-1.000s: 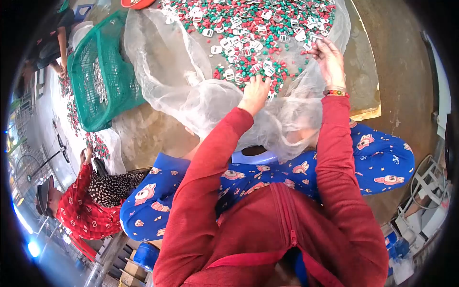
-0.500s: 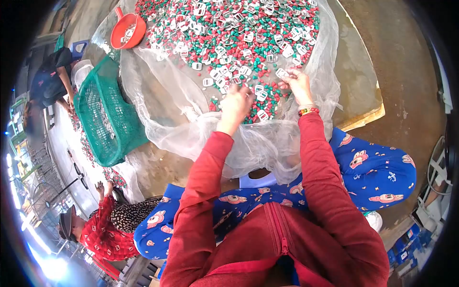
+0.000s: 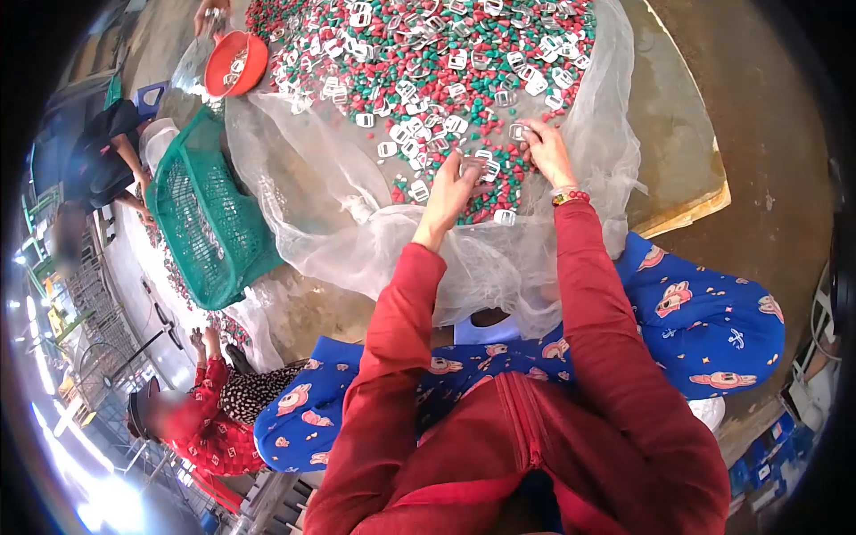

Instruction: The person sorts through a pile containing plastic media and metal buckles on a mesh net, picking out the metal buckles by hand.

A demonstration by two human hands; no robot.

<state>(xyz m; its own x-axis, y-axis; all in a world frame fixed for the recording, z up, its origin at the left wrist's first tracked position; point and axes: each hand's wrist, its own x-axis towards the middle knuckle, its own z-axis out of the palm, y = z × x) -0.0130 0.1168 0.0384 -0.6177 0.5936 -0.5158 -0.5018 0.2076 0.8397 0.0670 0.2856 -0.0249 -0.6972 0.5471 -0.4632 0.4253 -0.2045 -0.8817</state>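
Note:
Red and green pebble-like pieces (image 3: 419, 53) lie spread with pale buckle-shaped pieces on a sheer white net (image 3: 312, 227). My left hand (image 3: 453, 192) is over the near part of the pile, fingers apart, beside a pale buckle (image 3: 487, 167); no held piece shows in it. To the right, my right hand (image 3: 547, 153) pinches another pale buckle (image 3: 518, 132) between thumb and fingers. A loose buckle (image 3: 505, 217) lies near the net's front edge.
A green basket (image 3: 207, 218) stands left of the net, and a red scoop (image 3: 236, 64) lies at the upper left. A person in red (image 3: 209, 428) and a person in dark clothes (image 3: 111, 147) are at the left. Another person's hand (image 3: 212, 16) is above the scoop.
My left hand has shifted slightly right and its fingers are spread. My right hand has moved a little left, keeping the buckle. Another person's hand has appeared above the red scoop.

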